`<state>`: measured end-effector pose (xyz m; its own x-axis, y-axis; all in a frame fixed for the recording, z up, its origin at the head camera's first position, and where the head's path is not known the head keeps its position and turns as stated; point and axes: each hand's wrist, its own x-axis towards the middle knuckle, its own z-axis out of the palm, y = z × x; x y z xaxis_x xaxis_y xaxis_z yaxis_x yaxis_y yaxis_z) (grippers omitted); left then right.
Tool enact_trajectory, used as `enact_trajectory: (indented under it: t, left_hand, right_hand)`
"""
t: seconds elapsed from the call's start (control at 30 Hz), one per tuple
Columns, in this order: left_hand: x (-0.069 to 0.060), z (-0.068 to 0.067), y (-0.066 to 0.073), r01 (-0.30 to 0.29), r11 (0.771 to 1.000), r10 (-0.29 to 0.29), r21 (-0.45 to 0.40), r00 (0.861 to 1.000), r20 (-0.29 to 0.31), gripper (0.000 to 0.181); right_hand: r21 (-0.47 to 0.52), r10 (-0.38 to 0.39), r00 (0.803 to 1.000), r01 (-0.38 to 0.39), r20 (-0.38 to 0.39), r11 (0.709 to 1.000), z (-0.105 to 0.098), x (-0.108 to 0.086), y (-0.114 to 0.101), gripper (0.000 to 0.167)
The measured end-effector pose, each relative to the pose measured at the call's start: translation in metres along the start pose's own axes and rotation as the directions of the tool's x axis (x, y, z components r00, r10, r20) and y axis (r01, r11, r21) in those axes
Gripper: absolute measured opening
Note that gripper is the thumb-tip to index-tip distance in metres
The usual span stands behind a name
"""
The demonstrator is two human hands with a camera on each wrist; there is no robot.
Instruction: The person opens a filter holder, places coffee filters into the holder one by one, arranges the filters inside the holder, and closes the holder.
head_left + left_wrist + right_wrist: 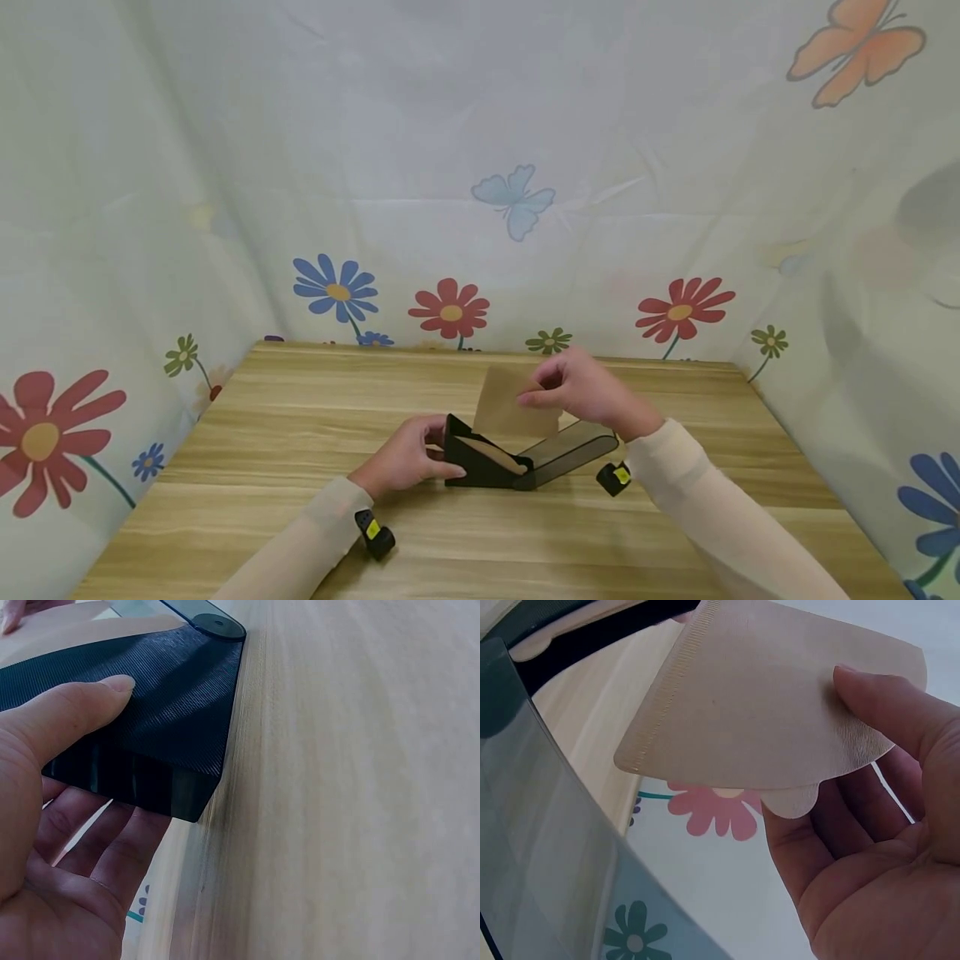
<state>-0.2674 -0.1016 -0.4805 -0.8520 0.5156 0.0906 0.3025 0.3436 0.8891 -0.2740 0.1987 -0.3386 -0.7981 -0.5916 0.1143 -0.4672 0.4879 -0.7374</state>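
Note:
A black filter-paper holder [480,468] stands on the table with its clear hinged lid [576,452] swung out to the right. Brown coffee filters [489,452] lie inside it. My left hand [408,454] grips the holder's left end; in the left wrist view the thumb lies on the ribbed side [165,697], the other fingers behind. Above the holder, my right hand [588,387] pinches a brown paper coffee filter [504,404] by its edge. The right wrist view shows this filter [750,705] with a crimped seam and a small rounded tab, apart from the holder.
The wood-grain table [337,383] extends around both hands. Behind it and at the sides hangs a white curtain [420,125] printed with flowers and butterflies. A small black camera [375,536] is strapped at the left wrist, another camera [615,478] at the right.

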Motion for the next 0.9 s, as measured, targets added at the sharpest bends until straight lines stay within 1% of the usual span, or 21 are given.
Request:
enact_trajectory:
  t: [0.07, 0.23, 0.37, 0.43, 0.6, 0.67, 0.9]
  left_hand:
    - [0.0, 0.0, 0.0, 0.003, 1.0, -0.003, 0.005, 1.0, -0.002, 0.04]
    - [-0.001, 0.0, 0.001, 0.009, 1.0, -0.009, 0.012, 1.0, -0.006, 0.04]
    - [0.0, 0.001, 0.0, 0.014, 1.0, -0.014, 0.009, 1.0, -0.002, 0.041]
    - [0.0, 0.001, 0.0, 0.018, 1.0, -0.018, 0.006, 1.0, -0.001, 0.041]
    - [0.0, 0.001, 0.0, 0.02, 1.0, -0.02, 0.004, 1.0, -0.003, 0.041]
    - [0.0, 0.001, 0.0, 0.018, 1.0, -0.018, 0.007, 1.0, -0.004, 0.04]
    - [0.0, 0.001, 0.003, 0.023, 1.0, -0.023, 0.018, 1.0, -0.012, 0.041]
  right_hand:
    - [-0.004, 0.001, 1.0, -0.001, 0.005, 1.0, 0.003, 0.001, 0.0, 0.043]
    - [-0.018, 0.005, 1.0, -0.005, 0.019, 1.0, 0.011, 0.004, 0.004, 0.032]
    - [-0.008, 0.006, 0.999, -0.006, 0.043, 1.0, 0.016, 0.004, 0.005, 0.031]
    - [-0.002, 0.006, 0.999, -0.006, 0.049, 1.0, 0.019, 0.004, 0.005, 0.027]
    - [-0.004, 0.021, 0.999, -0.02, 0.05, 1.0, 0.024, 0.006, 0.005, 0.009]
    - [-0.004, 0.023, 0.998, -0.023, 0.051, 1.0, 0.027, 0.006, 0.006, 0.006]
    - [0.011, 0.007, 0.998, -0.008, 0.06, 1.0, 0.035, 0.008, 0.01, 0.004]
